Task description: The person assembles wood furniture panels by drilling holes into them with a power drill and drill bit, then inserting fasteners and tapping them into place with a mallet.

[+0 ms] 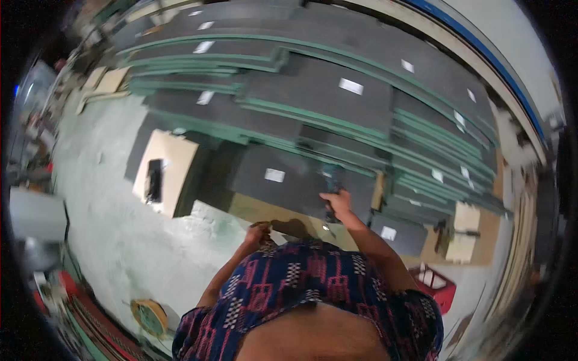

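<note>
My right hand is wrapped round a dark teal and black cordless drill, held over a grey board with a white label. Close to my shirt front, my left hand is closed with its fingers curled. What it holds, if anything, is too small to make out. Beneath both hands runs a tan board strip, next to the grey board.
Stacked grey boards with green edges fill the far side. A pale box with a black object on it stands left. A red crate sits at right, a yellow tape roll on the floor at lower left.
</note>
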The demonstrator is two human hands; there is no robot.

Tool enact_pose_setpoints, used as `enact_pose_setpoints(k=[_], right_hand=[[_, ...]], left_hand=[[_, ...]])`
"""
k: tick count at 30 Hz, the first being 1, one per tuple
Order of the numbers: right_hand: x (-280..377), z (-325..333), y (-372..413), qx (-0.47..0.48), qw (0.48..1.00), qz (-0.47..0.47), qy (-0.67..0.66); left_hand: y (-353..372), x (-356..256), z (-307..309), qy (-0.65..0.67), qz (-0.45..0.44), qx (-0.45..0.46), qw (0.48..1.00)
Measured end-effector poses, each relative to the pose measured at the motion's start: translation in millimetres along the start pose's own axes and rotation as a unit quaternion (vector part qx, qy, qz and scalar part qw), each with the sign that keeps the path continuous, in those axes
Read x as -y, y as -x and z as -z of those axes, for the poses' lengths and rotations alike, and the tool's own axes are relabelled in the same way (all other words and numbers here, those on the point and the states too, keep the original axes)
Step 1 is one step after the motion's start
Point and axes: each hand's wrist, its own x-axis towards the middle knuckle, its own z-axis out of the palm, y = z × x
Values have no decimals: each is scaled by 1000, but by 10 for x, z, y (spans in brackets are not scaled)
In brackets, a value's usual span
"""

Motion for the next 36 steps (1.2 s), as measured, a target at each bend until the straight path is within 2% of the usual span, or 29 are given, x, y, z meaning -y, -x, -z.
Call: enact_pose_setpoints(k=[2, 4, 5, 7, 8, 14, 17, 18, 20, 23, 27, 28, 31, 35, 36], right_hand=[[-271, -56, -208, -11, 998, 55, -29], [-210, -19, -154, 7, 997, 15, -76], [-145, 8, -106, 21, 995, -1, -100], [7, 75, 41, -14, 992, -13, -126], [33, 114, 80, -28, 990, -18, -138], [-168, 566, 65, -80, 976, 3, -201], [-272, 763, 28, -110, 967, 15, -228], [-319, 808, 10, -118, 964, 26, -236], [-404, 851, -26, -129, 959, 49, -249], [-367, 891, 3, -144, 960, 12, -241], [-465, 900, -73, -159, 972, 12, -175], [-489, 886, -99, -176, 973, 9, -151], [-761, 865, -322, -225, 972, 43, -62], [-928, 830, -439, -226, 972, 14, -68], [-906, 845, -404, -214, 974, -1, -71]], left_hand=[[-3, -117, -123, 75, 44, -14, 996], [162, -417, -294, 135, 110, -51, 983], [124, -424, -329, 109, 100, -33, 988], [82, -369, -299, 60, 79, -3, 995], [-53, -217, -220, 112, 75, 32, 990], [-27, -335, -354, 80, 91, -11, 993], [-162, -189, -228, 101, 115, 10, 988], [-116, -216, -298, 64, 101, -26, 993], [-153, -179, -277, 72, 91, -8, 993], [-168, -204, -267, 89, 92, 7, 992], [-315, -224, -276, 68, 109, 19, 992], [-189, -384, -410, 47, 108, -26, 993], [-237, -378, -372, 62, 112, 19, 992], [-267, -402, -329, 11, 114, 27, 993], [-361, -288, -199, 14, 100, 74, 992]])
